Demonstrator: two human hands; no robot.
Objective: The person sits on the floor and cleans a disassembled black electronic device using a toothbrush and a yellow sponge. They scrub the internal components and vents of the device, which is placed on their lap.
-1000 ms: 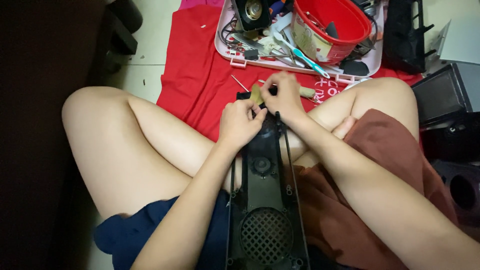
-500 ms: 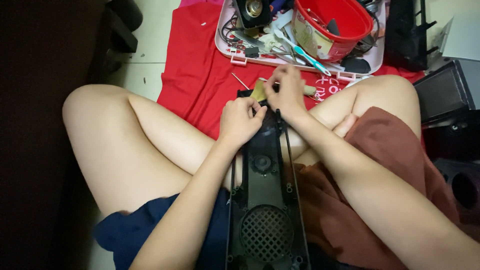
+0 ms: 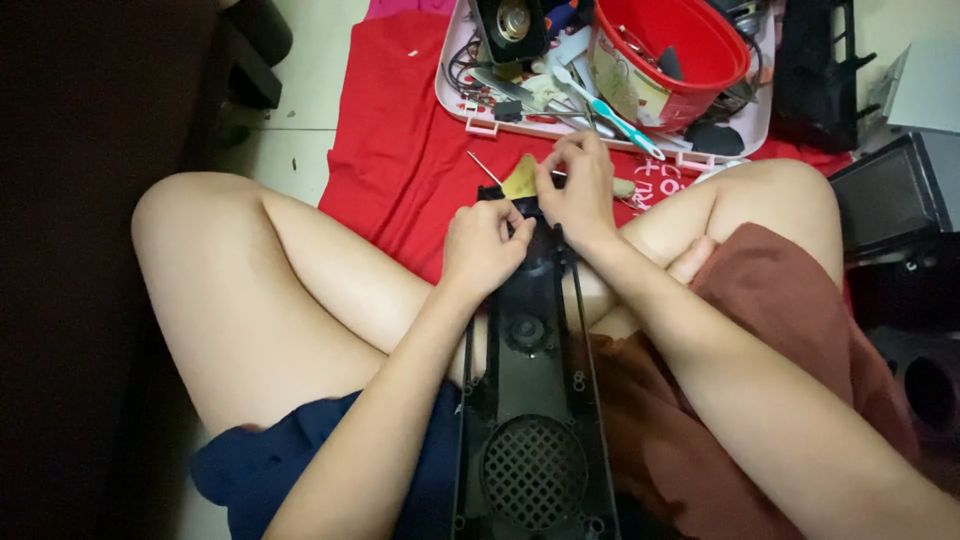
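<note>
Black panel (image 3: 530, 400) lies lengthwise along the lap; both hands work its far end, right hand (image 3: 578, 190) pinching a yellowish piece (image 3: 520, 180), left hand (image 3: 485, 248) gripping the panel's edge.

The floor (image 3: 300, 130) is pale tile with thin grout lines, showing only in a strip at upper left. A red cloth (image 3: 400, 170) is spread over it and covers most of the middle. At the cloth's far edge sits a pale pink tray (image 3: 470, 118) crowded with small parts, with 1 red bowl (image 3: 690, 45) standing in it. A dark piece of furniture (image 3: 90, 200) fills the whole left side, deep in shadow. On the right stand black boxes (image 3: 885, 195) stacked close together, 1 with a round opening (image 3: 930, 390). Light is dim and warm, brightest at the top.
</note>
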